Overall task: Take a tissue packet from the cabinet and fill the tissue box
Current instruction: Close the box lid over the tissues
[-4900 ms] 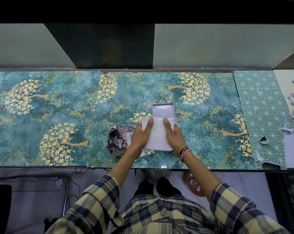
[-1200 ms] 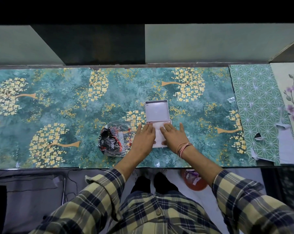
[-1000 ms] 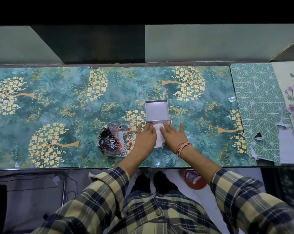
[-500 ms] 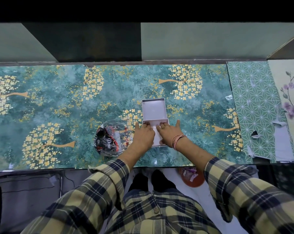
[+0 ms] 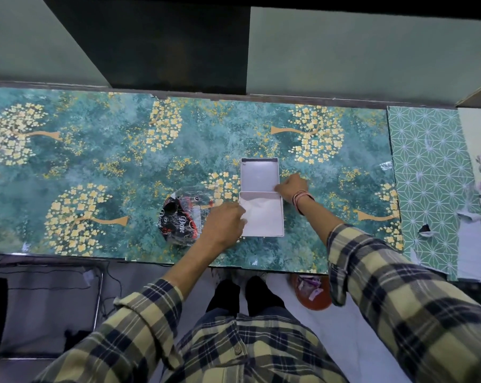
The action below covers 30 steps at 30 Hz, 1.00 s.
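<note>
While right hand [image 5: 290,186] fingers pinch the lid [image 5: 258,175] at 12 o'clock, left hand [image 5: 225,221], curled, grasp unclear, presses tissues [image 5: 262,217]; sheets may snag.

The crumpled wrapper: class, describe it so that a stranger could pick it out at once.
On the teal tabletop printed with golden trees, find the white tissue box. Just left of it, by the left hand, lies the crumpled wrapper: clear plastic with black and red print, the only crinkled thing there.
</note>
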Motion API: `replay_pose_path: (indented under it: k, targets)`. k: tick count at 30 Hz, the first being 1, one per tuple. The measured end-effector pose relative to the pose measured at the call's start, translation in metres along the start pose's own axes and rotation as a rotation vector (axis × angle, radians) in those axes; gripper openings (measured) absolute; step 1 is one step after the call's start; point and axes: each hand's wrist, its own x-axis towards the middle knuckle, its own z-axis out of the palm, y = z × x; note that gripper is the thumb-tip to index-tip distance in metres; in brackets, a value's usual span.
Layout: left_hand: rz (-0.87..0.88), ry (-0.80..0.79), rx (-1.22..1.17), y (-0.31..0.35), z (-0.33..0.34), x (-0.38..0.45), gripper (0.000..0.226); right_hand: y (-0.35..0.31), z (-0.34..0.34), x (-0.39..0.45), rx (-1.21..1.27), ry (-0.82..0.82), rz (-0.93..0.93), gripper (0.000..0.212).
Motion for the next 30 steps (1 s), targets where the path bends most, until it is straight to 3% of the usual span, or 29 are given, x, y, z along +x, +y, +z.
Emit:
replay_pose_path:
  k: [4, 9, 15, 18, 20, 24, 27, 30]
  targets:
    - [-0.135, 0.067, -0.235, -0.001, -0.012, -0.007, 0.031, -0.001, 0.001, 0.009, -0.037, 0.065, -0.034, 0.038]
    - [-0.204, 0.175, -0.488, 0.0, -0.028, -0.004, 0.023, -0.012, -0.024, -0.004, -0.04, 0.278, -0.199, 0.029]
    - [-0.415, 0.18, -1.142, 0.028, -0.052, 0.025, 0.036, -0.037, -0.033, -0.058, 0.021, 0.529, -0.629, 0.007]
    - [-0.455, 0.106, -1.45, 0.035, -0.063, 0.039, 0.048, -0.035, -0.013, -0.099, -0.07, 0.604, -0.814, 0.01]
    - [-0.491, 0.121, -1.536, 0.037, -0.064, 0.043, 0.042, -0.029, 0.001, -0.118, -0.111, 0.633, -0.883, 0.012]
    - [-0.559, 0.213, -1.482, 0.035, -0.059, 0.044, 0.024, -0.018, 0.016, -0.134, -0.152, 0.589, -1.072, 0.016]
    - [-0.546, 0.226, -1.475, 0.028, -0.058, 0.039, 0.024, -0.01, 0.013, -0.135, -0.05, 0.487, -1.013, 0.024]
    - [-0.484, 0.161, -1.526, 0.022, -0.06, 0.032, 0.016, 0.002, 0.003, -0.123, 0.131, 0.498, -0.681, 0.029]
